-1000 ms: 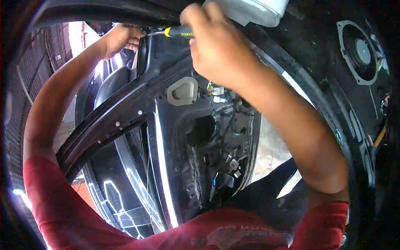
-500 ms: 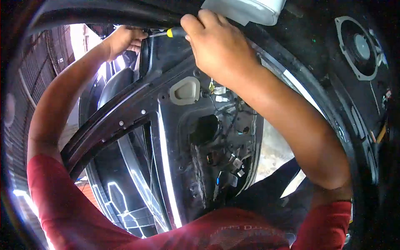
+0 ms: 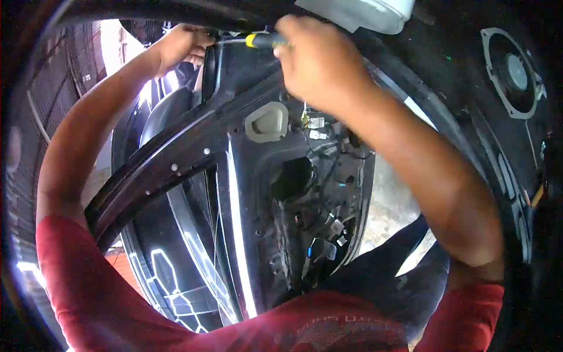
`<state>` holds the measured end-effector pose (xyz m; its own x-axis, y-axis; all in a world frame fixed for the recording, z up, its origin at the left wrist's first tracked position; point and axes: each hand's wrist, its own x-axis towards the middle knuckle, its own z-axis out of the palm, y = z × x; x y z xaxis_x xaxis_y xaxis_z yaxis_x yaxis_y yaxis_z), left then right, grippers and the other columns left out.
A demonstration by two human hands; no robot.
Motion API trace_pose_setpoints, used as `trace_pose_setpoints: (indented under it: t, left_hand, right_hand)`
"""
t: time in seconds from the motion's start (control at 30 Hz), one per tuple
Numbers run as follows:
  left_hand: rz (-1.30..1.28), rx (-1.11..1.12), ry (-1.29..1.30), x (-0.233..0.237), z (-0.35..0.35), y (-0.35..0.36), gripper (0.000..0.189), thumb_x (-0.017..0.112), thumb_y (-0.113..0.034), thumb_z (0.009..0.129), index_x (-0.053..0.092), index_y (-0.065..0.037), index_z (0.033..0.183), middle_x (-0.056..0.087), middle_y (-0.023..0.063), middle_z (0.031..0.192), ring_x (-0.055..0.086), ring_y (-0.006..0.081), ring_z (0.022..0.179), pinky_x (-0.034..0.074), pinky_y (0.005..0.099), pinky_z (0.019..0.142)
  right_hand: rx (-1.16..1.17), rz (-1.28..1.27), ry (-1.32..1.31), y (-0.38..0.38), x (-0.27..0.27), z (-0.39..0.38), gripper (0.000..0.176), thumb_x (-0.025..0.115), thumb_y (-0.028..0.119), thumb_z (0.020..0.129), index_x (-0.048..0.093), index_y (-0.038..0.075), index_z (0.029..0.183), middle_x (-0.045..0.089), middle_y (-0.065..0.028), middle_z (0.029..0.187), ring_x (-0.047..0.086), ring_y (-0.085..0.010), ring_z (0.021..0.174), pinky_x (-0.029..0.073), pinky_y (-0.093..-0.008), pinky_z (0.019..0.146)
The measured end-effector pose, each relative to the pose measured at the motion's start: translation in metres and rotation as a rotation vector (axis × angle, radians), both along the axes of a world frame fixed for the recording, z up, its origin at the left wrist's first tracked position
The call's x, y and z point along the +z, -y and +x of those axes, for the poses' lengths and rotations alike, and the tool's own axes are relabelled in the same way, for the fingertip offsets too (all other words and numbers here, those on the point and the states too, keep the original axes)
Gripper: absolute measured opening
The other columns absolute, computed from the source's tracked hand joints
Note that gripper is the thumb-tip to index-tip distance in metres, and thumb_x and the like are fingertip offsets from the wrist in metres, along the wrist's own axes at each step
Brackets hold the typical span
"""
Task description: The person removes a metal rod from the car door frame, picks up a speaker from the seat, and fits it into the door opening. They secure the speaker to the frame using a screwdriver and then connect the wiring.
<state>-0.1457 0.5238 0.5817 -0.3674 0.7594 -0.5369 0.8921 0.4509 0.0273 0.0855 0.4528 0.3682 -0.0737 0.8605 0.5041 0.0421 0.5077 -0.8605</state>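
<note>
My right hand (image 3: 321, 58), slightly blurred, is wrapped round the dark handle of a screwdriver (image 3: 253, 40) with a yellow collar. Its thin shaft points left, towards the upper front corner of a black car door (image 3: 246, 202) with its inner metal exposed. At that corner my left hand (image 3: 183, 46) has its fingers bent together by the shaft's tip; what they pinch is hidden. Just below my left hand is the dark side mirror (image 3: 167, 117). A grey-beige oval piece (image 3: 267, 122) sits on the door below the screwdriver.
White connectors (image 3: 317, 129) and loose wiring hang on the door's inner face. A round speaker (image 3: 516, 71) in a grey frame is at the upper right. Something white and boxy (image 3: 375, 13) lies at the top edge. Corrugated metal sheeting (image 3: 50, 88) stands at the left.
My right hand and the screwdriver have shifted slightly right, and more of its handle shows. My left hand stays at the door corner. The whole view has shifted a little.
</note>
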Motion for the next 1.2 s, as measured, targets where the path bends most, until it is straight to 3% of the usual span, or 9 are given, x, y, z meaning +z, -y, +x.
trace_pose_setpoints:
  t: [0.13, 0.37, 0.47, 0.6, 0.83, 0.97, 1.03, 1.1, 1.2]
  left_hand:
    - [0.000, 0.011, -0.002, 0.000, 0.011, 0.000, 0.029, 0.063, -0.019, 0.101, 0.069, -0.002, 0.124, 0.071, 0.0096, 0.110, 0.069, 0.0222, 0.095, 0.057, 0.0401, 0.091]
    - [0.019, 0.053, 0.008, -0.001, 0.009, 0.001, 0.031, 0.066, -0.020, 0.099, 0.067, -0.001, 0.124, 0.068, 0.0079, 0.105, 0.068, 0.0216, 0.093, 0.057, 0.0400, 0.089]
    - [0.018, -0.056, -0.062, 0.001, -0.006, -0.001, 0.032, 0.064, -0.020, 0.100, 0.067, -0.001, 0.126, 0.068, 0.0080, 0.106, 0.067, 0.0220, 0.093, 0.058, 0.0410, 0.087]
    - [0.024, -0.027, -0.006, -0.002, -0.006, -0.003, 0.041, 0.067, -0.021, 0.098, 0.064, 0.001, 0.134, 0.068, 0.0095, 0.111, 0.067, 0.0252, 0.096, 0.059, 0.0432, 0.090]
    - [-0.015, -0.003, 0.001, 0.000, -0.007, -0.004, 0.041, 0.068, -0.022, 0.098, 0.066, 0.001, 0.131, 0.068, 0.0099, 0.111, 0.067, 0.0244, 0.096, 0.059, 0.0407, 0.089]
    - [0.084, -0.008, -0.073, -0.003, -0.006, -0.001, 0.037, 0.068, -0.023, 0.099, 0.068, 0.000, 0.128, 0.069, 0.0088, 0.111, 0.067, 0.0227, 0.095, 0.059, 0.0397, 0.088]
    - [0.010, -0.001, -0.019, -0.001, -0.013, -0.006, 0.036, 0.068, -0.024, 0.099, 0.068, -0.002, 0.128, 0.069, 0.0074, 0.111, 0.067, 0.0216, 0.094, 0.058, 0.0390, 0.087]
    - [-0.016, -0.008, -0.046, 0.000, -0.007, -0.007, 0.036, 0.068, -0.024, 0.099, 0.067, -0.004, 0.129, 0.069, 0.0070, 0.112, 0.067, 0.0207, 0.094, 0.057, 0.0388, 0.088]
    - [-0.026, 0.012, -0.024, 0.001, -0.001, -0.002, 0.034, 0.064, -0.023, 0.101, 0.066, -0.005, 0.129, 0.069, 0.0064, 0.112, 0.067, 0.0201, 0.098, 0.056, 0.0405, 0.091]
  right_hand:
    - [0.786, -0.915, -0.511, -0.051, 0.000, -0.003, 0.038, 0.063, 0.036, 0.101, 0.066, -0.001, 0.109, 0.073, -0.0287, 0.101, 0.074, -0.0429, 0.093, 0.059, -0.0522, 0.085]
    - [-0.118, 0.235, 0.082, -0.005, -0.012, 0.005, 0.029, 0.066, 0.023, 0.096, 0.063, -0.002, 0.108, 0.071, -0.0227, 0.104, 0.071, -0.0448, 0.101, 0.058, -0.0576, 0.090]
    - [-0.072, -0.008, 0.014, -0.004, -0.016, -0.014, 0.026, 0.061, 0.027, 0.101, 0.065, 0.001, 0.100, 0.069, -0.0197, 0.092, 0.070, -0.0443, 0.085, 0.059, -0.0555, 0.078]
    - [0.756, -0.931, -0.447, -0.032, -0.005, -0.003, 0.032, 0.061, 0.029, 0.098, 0.067, -0.002, 0.098, 0.073, -0.0189, 0.090, 0.072, -0.0335, 0.078, 0.055, -0.0529, 0.071]
    - [-0.099, 0.135, 0.009, -0.004, -0.016, -0.001, 0.030, 0.069, 0.021, 0.094, 0.065, -0.005, 0.108, 0.071, -0.0320, 0.112, 0.069, -0.0510, 0.101, 0.057, -0.0556, 0.091]
    - [0.166, -0.403, -0.031, -0.033, -0.008, -0.025, 0.039, 0.058, 0.033, 0.102, 0.063, 0.009, 0.072, 0.063, -0.0202, 0.066, 0.066, -0.0480, 0.068, 0.057, -0.0580, 0.074]
    - [0.688, -0.806, -0.299, -0.054, -0.006, -0.015, 0.037, 0.058, 0.034, 0.101, 0.069, 0.007, 0.077, 0.072, -0.0244, 0.078, 0.072, -0.0479, 0.077, 0.059, -0.0545, 0.076]
    - [0.698, -0.783, -0.287, -0.048, -0.007, -0.013, 0.029, 0.060, 0.029, 0.098, 0.069, 0.002, 0.093, 0.074, -0.0266, 0.085, 0.074, -0.0469, 0.085, 0.059, -0.0549, 0.079]
    - [0.132, -0.156, 0.058, -0.011, -0.012, 0.001, 0.039, 0.067, 0.019, 0.094, 0.053, -0.002, 0.124, 0.068, -0.0247, 0.083, 0.073, -0.0454, 0.086, 0.058, -0.0581, 0.080]
